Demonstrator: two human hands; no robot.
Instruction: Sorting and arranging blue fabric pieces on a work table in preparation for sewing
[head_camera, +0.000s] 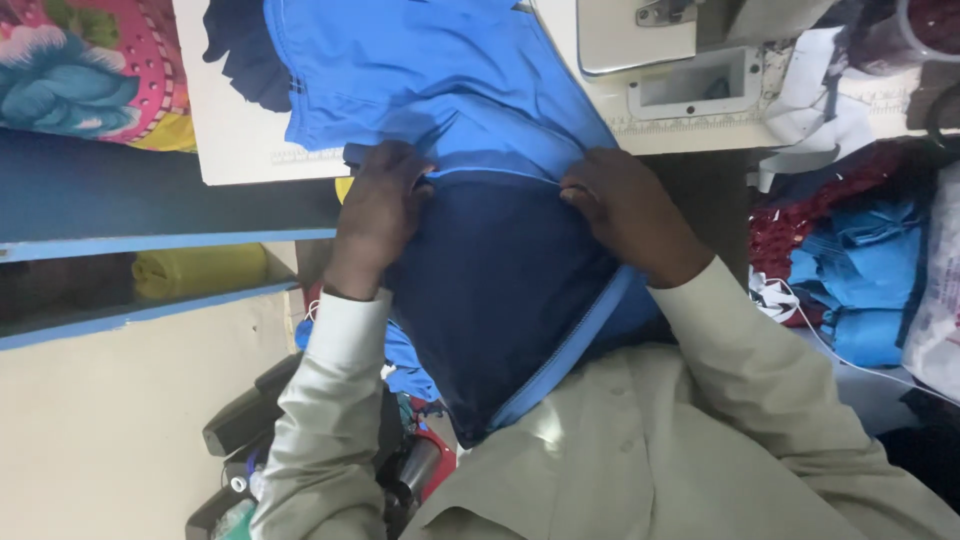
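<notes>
While the navy fabric (500, 290) is pinched at the table's (235, 140) near edge by both closed hands, left hand (380, 210) and right hand (625, 210), the sewing machine (660, 50) is half covered by blue cloth (430, 70).

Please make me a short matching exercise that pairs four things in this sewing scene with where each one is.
Things:
1. left hand
2. right hand
3. sewing machine
4. floral cloth

Places:
A. top left corner
B. on the garment's seam, right side
C. on the table, beyond the blue garment
D. on the garment's seam, left side

Pairs: 1-D, 2-B, 3-C, 4-A
</notes>
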